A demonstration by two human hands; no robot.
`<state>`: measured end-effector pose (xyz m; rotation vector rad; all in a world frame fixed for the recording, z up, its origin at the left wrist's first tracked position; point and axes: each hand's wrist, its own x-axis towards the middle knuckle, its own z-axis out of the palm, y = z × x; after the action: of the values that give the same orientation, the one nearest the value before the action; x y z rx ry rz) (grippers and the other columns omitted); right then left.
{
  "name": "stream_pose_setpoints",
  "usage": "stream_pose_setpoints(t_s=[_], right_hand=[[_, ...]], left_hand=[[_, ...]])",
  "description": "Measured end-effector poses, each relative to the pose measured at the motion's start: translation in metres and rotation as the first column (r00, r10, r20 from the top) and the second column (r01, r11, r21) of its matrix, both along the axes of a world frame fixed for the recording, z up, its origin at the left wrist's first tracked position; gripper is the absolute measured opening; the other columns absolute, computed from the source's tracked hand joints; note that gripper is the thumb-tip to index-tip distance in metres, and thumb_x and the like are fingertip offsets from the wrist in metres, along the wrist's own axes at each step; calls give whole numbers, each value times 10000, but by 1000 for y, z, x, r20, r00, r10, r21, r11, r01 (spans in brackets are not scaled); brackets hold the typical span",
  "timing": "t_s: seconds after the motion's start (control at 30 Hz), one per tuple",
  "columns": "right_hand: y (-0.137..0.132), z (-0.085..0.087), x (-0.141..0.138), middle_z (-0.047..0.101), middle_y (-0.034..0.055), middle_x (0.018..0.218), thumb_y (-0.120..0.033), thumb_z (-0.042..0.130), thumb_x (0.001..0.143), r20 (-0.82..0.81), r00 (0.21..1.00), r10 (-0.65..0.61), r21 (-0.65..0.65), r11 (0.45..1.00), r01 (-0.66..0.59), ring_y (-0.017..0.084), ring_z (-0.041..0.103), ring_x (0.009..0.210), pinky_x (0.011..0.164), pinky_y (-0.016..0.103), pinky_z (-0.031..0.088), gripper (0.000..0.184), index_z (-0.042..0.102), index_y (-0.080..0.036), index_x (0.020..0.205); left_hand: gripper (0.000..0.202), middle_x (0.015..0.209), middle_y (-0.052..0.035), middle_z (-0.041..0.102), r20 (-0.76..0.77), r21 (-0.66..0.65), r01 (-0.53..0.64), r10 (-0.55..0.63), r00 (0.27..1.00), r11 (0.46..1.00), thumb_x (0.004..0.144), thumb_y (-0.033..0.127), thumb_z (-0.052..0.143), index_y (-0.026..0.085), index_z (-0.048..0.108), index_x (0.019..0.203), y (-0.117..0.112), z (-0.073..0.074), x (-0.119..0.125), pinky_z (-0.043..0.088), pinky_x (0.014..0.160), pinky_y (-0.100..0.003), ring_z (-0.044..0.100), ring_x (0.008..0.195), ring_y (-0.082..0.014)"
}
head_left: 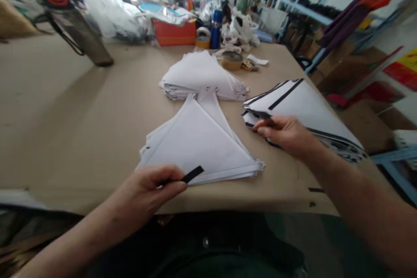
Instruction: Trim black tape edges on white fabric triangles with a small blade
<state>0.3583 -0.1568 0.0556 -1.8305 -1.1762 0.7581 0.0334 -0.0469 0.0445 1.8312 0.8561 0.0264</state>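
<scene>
My left hand [148,191] is at the near table edge, fingers pinched on a short black strip [193,174] that pokes out over a stack of white triangular sheets [202,143]. My right hand [282,132] rests with curled fingers on the near corner of a second stack of white triangles with black bands [302,104], gripping its edge. A third pile of white triangles [202,76] lies farther back, its tip meeting the near stack.
The tan table [71,130] runs to a right edge beside blue shelving [302,8]. Tape rolls [232,60], a blue bottle [215,28], an orange box [176,32] and plastic bags [110,8] crowd the far edge. A dark stand [87,39] leans at the back left.
</scene>
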Motion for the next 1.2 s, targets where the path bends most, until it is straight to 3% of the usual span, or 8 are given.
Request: stream_pose_setpoints(t_s=[0.07,0.13,0.37,0.53,0.67,0.83,1.0,1.2], right_hand=[[-2,-18,-54,539,-15,608,-375,646,730,-224,963,152,-90,980,-176,84,421,521,494,223,311,295,700,-146,908],[-6,-30,-85,474,-37,574,-389,629,761,-354,912,207,-112,959,-262,69,357,488,469,219,269,317,680,-147,959],[0,-42,-104,490,-30,631,-312,612,769,-360,900,248,-53,957,-285,77,404,562,517,218,303,159,610,-154,772],[0,-36,-93,461,-42,601,-232,578,731,-367,894,256,-46,955,-293,68,387,546,515,215,292,91,566,-154,685],[-20,-30,-54,430,-55,571,-267,614,685,-383,924,4,-46,999,-23,55,327,485,468,215,254,123,552,-161,682],[-58,-44,-18,341,-84,515,-284,636,668,-395,888,-235,-191,967,170,43,247,418,414,214,176,156,534,-170,700],[-68,-68,-20,448,-61,518,-306,637,667,-291,925,-245,-219,958,184,57,339,439,450,214,265,163,602,-151,701],[-62,-85,-20,675,30,773,-280,617,712,-219,961,-166,-175,976,129,132,581,690,667,246,413,199,695,-132,821]], left_hand=[[287,576,31,456,-3,-65,16,-16,1000,998,756,425,554,161,596,652,-10,4,16,334,524,-214,403,575,-110],[263,564,39,440,2,-86,22,-22,1000,996,746,398,554,161,583,637,-16,3,26,314,511,-211,377,556,-101],[259,544,45,453,-64,-59,42,-45,997,997,736,398,560,162,607,642,-18,-6,33,289,494,-215,376,536,-96],[296,533,32,458,-135,-121,50,-67,989,991,695,453,547,164,597,651,-15,-12,35,283,481,-228,384,518,-111],[340,530,26,447,-175,-149,96,-122,977,984,702,504,536,174,591,641,-5,-19,28,286,483,-231,385,518,-120],[381,539,27,413,-288,-115,173,-199,937,978,695,522,519,160,621,635,12,-17,26,276,507,-234,353,545,-122],[381,546,35,401,-358,-105,162,-189,914,981,728,495,511,141,647,694,19,-21,28,253,519,-231,333,557,-118],[354,535,40,381,-382,-82,151,-171,908,985,754,447,496,134,624,650,20,-30,25,238,514,-219,329,549,-109]])
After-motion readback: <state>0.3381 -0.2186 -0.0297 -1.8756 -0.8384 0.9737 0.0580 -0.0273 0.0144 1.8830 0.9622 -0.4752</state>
